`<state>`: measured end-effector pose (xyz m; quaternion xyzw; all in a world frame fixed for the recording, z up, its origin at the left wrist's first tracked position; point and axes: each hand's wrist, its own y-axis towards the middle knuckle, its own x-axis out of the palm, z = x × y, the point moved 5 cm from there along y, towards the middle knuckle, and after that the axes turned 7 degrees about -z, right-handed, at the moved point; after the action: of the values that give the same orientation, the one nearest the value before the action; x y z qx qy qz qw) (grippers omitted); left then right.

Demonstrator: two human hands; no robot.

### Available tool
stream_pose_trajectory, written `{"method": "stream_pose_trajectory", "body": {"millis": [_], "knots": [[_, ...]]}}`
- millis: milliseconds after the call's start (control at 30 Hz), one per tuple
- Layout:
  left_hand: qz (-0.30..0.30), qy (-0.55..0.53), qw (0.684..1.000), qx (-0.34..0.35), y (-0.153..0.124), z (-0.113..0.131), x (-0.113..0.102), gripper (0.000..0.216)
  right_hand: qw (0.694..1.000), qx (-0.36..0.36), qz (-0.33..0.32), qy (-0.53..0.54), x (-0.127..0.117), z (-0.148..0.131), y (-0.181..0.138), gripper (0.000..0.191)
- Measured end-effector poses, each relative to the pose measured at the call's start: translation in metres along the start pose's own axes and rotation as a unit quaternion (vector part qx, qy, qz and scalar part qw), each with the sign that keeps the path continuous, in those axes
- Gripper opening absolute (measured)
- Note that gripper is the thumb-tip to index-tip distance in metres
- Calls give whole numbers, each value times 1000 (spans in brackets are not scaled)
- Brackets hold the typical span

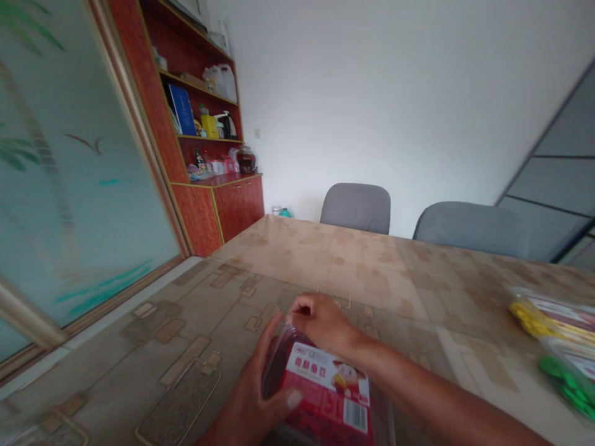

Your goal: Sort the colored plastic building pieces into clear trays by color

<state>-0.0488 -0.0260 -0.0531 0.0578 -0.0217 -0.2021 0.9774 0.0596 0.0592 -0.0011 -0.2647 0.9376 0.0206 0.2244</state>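
Observation:
A red plastic snack packet (325, 390) with a white label and a barcode lies tilted at the near edge of the patterned table (353, 260). My left hand (253, 396) wraps round its left side, thumb pressed on the front of the label. My right hand (320, 322) reaches in from the right and pinches the packet's top edge with closed fingers.
At the table's right edge lie clear packets with yellow (530, 313) and green (564, 381) contents. Two grey chairs (356, 207) (469, 228) stand at the far side. A red wooden cabinet (218, 204) with filled shelves stands at the back left, beside a frosted glass door (69, 186).

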Motion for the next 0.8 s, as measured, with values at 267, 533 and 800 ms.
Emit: {"method": "stream_pose_trajectory", "body": {"millis": [267, 533, 800], "knots": [[6, 54, 998, 12, 1, 6, -1, 107, 992, -96, 31, -73, -4, -14, -10, 19], [-46, 38, 998, 26, 1, 10, -2, 98, 989, -147, -18, -13, -19, -28, -13, 21], [-40, 144, 988, 48, 0, 8, -7, 85, 976, -115, -167, 76, -31, -11, -26, 21]]}}
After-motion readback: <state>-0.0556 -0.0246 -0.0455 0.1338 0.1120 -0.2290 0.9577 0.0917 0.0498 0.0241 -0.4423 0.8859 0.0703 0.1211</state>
